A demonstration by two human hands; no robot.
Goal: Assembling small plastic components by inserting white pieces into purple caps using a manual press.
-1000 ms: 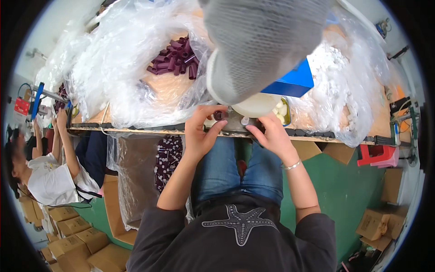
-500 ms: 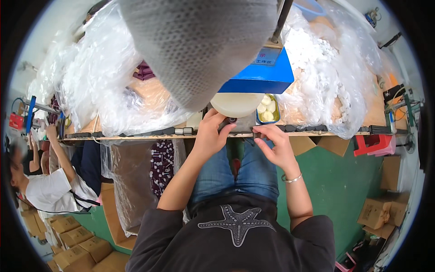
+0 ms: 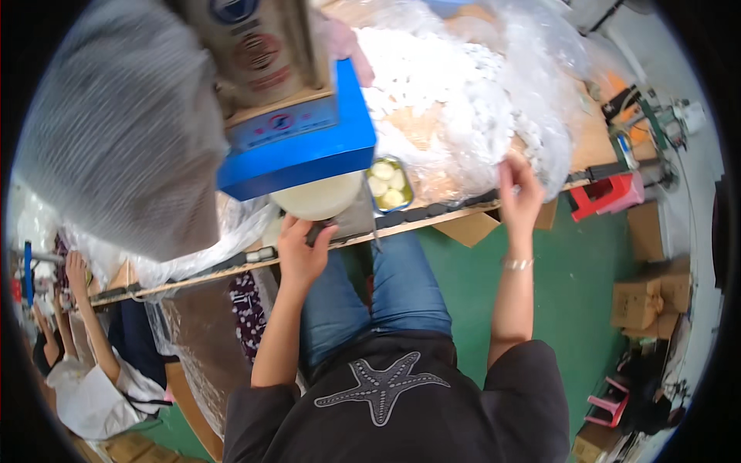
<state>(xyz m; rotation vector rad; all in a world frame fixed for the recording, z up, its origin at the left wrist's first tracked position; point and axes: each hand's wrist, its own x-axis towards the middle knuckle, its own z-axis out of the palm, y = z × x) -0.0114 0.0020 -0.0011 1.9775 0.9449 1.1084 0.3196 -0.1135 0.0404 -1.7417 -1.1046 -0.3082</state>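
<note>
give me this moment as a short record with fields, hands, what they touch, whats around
view: head camera looking down at a seated person at a wooden bench
left hand: at the bench's near edge, fingers on a small dark part just below a round cream disc
right hand: stretched out to the right, fingers in a clear plastic bag of white pieces
between the hands: small tray of pale round pieces
above: blue machine base
bench edge: wooden table
left side: another person seated at the bench
floor: green, cardboard boxes at right

The person wears a black starfish-print top, blue jeans, and a silver bracelet.
</note>
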